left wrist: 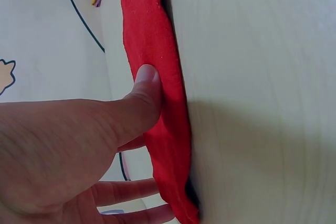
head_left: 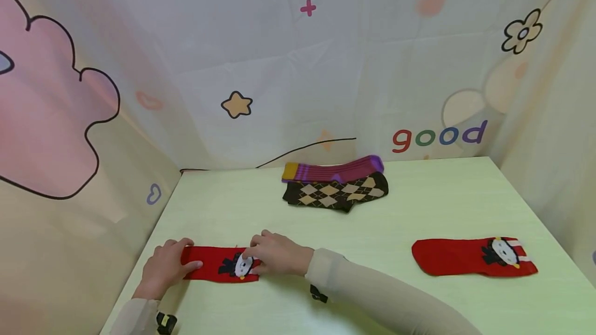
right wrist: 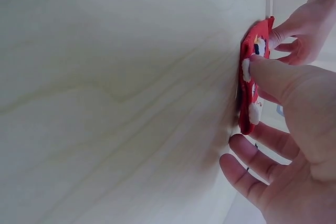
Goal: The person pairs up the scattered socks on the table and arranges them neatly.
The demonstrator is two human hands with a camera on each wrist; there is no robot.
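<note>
A red sock (head_left: 209,261) with a cartoon face near its cuff lies flat at the table's left side. My left hand (head_left: 163,269) holds its left end; in the left wrist view the thumb (left wrist: 148,85) presses on the red fabric, with fingers along the far edge and partly hidden. At the cuff end, my right hand (head_left: 283,255) pinches the sock between thumb and index finger. Its other fingers (right wrist: 252,156) stick out loosely past the cuff in the right wrist view. A matching red sock (head_left: 449,256) lies untouched at the right.
At the back middle of the pale table (head_left: 223,206) lie a purple sock with a yellow end (head_left: 321,172) and, overlapping its front, a dark argyle sock (head_left: 321,194). A printed curtain (head_left: 279,56) hangs behind the table and at both sides.
</note>
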